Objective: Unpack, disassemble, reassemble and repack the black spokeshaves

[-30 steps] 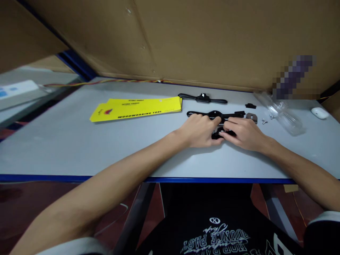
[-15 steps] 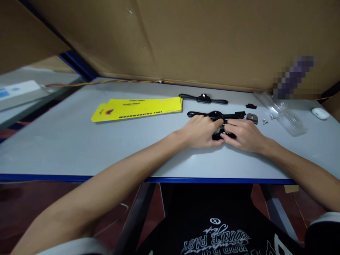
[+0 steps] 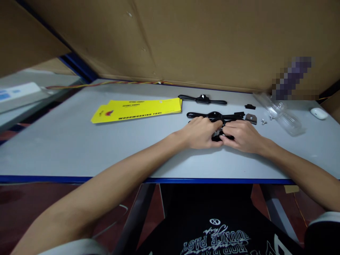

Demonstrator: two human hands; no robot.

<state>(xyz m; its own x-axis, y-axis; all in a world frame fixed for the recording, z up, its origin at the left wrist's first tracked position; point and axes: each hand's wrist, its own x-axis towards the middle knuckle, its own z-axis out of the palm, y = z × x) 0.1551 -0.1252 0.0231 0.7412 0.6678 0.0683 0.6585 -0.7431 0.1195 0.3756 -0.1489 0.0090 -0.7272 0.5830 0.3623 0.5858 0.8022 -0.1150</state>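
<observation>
Right of the frame's centre, your left hand [image 3: 201, 132] and right hand [image 3: 243, 136] are clamping the black spokeshave [image 3: 217, 138] from both sides, presumably steadying it.

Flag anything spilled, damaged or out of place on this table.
Nothing looks spilled. Long yellow printed cards are fanned unevenly, not squared, and small silver metal pieces lie loose beside clear plastic packaging. The glossy black part under the left hand and right hand is mostly covered; damage there is unclear.

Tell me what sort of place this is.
Probably a workshop or assembly station: a blue-edged grey table, black two-handled tools with loose screws nearby, and yellow cards printed WOODWORKING TOOL.
</observation>
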